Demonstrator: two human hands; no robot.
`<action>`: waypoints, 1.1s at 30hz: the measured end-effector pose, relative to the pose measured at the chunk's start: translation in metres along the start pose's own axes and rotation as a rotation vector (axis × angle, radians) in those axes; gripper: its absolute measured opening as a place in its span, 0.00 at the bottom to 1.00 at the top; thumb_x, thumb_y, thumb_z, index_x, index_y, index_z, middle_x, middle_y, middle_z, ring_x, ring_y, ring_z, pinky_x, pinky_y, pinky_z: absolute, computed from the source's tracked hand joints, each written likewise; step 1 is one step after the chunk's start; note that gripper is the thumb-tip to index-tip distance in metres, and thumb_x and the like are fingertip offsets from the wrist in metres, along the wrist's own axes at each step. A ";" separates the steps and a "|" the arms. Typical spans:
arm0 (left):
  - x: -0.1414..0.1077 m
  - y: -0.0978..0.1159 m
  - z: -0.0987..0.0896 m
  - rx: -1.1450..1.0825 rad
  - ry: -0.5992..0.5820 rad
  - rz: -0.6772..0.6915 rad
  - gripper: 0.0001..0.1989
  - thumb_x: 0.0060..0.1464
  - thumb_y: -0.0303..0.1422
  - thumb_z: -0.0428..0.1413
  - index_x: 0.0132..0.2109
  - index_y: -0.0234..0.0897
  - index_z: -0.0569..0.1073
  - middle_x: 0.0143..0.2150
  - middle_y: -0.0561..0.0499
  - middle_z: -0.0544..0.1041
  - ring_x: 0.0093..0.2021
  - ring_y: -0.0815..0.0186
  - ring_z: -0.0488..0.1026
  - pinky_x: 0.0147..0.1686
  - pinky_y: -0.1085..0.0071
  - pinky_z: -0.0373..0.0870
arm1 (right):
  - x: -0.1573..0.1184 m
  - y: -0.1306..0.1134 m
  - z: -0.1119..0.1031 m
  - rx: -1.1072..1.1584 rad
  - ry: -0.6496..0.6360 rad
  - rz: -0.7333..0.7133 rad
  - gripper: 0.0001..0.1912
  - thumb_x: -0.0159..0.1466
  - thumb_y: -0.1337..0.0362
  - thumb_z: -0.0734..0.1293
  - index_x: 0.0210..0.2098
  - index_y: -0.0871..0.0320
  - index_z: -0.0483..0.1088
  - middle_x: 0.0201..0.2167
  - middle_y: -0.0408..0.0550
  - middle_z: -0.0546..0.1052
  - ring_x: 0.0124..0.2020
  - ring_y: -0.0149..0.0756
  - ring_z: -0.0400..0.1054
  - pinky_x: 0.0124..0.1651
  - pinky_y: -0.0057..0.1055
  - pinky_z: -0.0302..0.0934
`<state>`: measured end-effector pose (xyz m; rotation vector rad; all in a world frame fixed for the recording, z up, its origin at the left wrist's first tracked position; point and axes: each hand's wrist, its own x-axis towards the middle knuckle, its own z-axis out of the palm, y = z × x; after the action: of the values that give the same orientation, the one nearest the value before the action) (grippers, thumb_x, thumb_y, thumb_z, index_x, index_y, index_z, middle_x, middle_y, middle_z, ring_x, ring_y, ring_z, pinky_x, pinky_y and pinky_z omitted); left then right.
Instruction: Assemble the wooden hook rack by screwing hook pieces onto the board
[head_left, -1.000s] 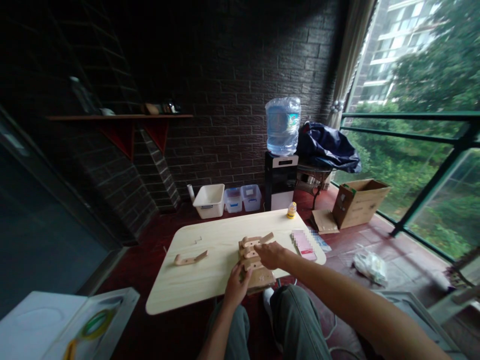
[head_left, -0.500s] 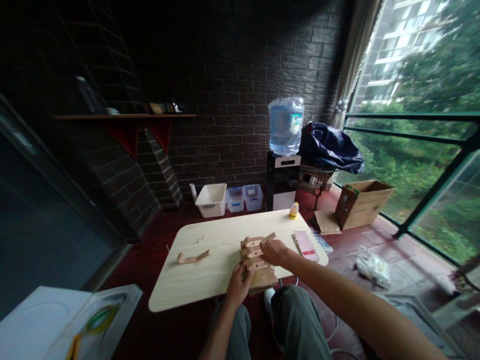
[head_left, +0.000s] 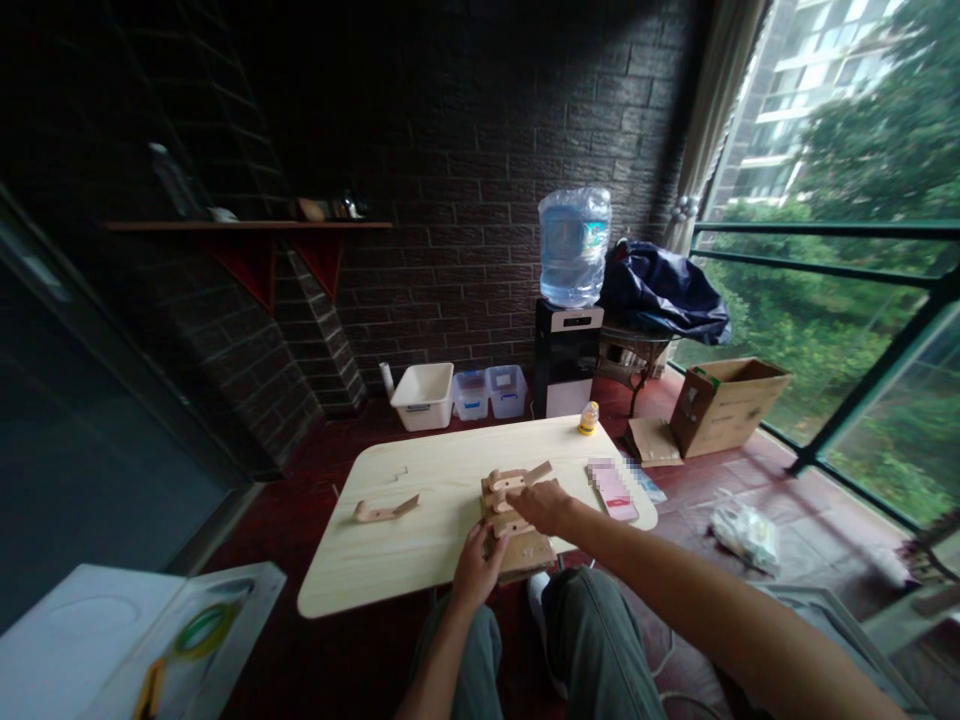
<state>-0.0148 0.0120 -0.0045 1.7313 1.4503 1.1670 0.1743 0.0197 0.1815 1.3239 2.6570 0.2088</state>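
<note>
Several pale wooden hooks lie side by side on a brown block (head_left: pixel 529 552) at the near edge of the table. My left hand (head_left: pixel 478 562) is curled at the left end of the nearest wooden hook (head_left: pixel 513 527), its fingertips on it. My right hand (head_left: pixel 546 506) reaches across from the right with its fingers closed over the middle wooden hook (head_left: pixel 501 502); what lies under the fingertips is hidden. Beyond it is the far wooden hook (head_left: pixel 510 478), its raised end to the right. A separate wooden hook (head_left: pixel 384 512) rests on the left of the table.
On the pale table (head_left: pixel 345 570) are thin small pieces (head_left: pixel 401 473), a yellow-based bottle (head_left: pixel 589 418) and a phone (head_left: pixel 613 490). Plastic bins (head_left: pixel 424 412), a water dispenser (head_left: pixel 568 350) and a cardboard box (head_left: pixel 724 410) stand beyond. A white case (head_left: pixel 225 630) is at left.
My right hand has shifted left along the middle hook, its fingers now nearer the hook's left end. My left hand stays at about the same place.
</note>
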 end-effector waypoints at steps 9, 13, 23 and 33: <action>0.000 0.004 0.000 -0.012 0.021 -0.019 0.23 0.57 0.49 0.59 0.53 0.42 0.78 0.62 0.40 0.77 0.63 0.51 0.73 0.65 0.53 0.69 | 0.015 0.009 0.005 0.019 -0.048 0.090 0.21 0.69 0.57 0.68 0.53 0.68 0.70 0.46 0.70 0.80 0.46 0.58 0.79 0.38 0.47 0.75; 0.000 0.003 0.000 -0.016 0.019 0.002 0.23 0.57 0.49 0.58 0.54 0.42 0.78 0.61 0.40 0.77 0.63 0.50 0.74 0.65 0.52 0.68 | 0.010 0.000 0.002 0.060 -0.032 0.068 0.22 0.68 0.60 0.67 0.57 0.68 0.69 0.47 0.70 0.80 0.45 0.59 0.79 0.39 0.51 0.75; -0.002 -0.003 -0.001 -0.004 0.021 0.023 0.22 0.58 0.49 0.58 0.53 0.42 0.79 0.60 0.41 0.78 0.62 0.51 0.74 0.65 0.53 0.69 | 0.006 0.009 -0.010 0.066 -0.131 -0.002 0.15 0.67 0.68 0.66 0.52 0.64 0.71 0.45 0.66 0.81 0.48 0.54 0.79 0.41 0.45 0.75; 0.000 -0.003 -0.002 -0.022 -0.003 -0.037 0.24 0.58 0.50 0.58 0.55 0.41 0.78 0.63 0.39 0.75 0.65 0.50 0.71 0.68 0.52 0.65 | 0.009 0.016 0.016 0.065 -0.043 0.151 0.24 0.70 0.55 0.64 0.55 0.70 0.70 0.44 0.73 0.80 0.45 0.59 0.79 0.38 0.49 0.74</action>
<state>-0.0174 0.0122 -0.0061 1.6838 1.4562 1.1568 0.1849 0.0377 0.1679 1.5334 2.5500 0.1114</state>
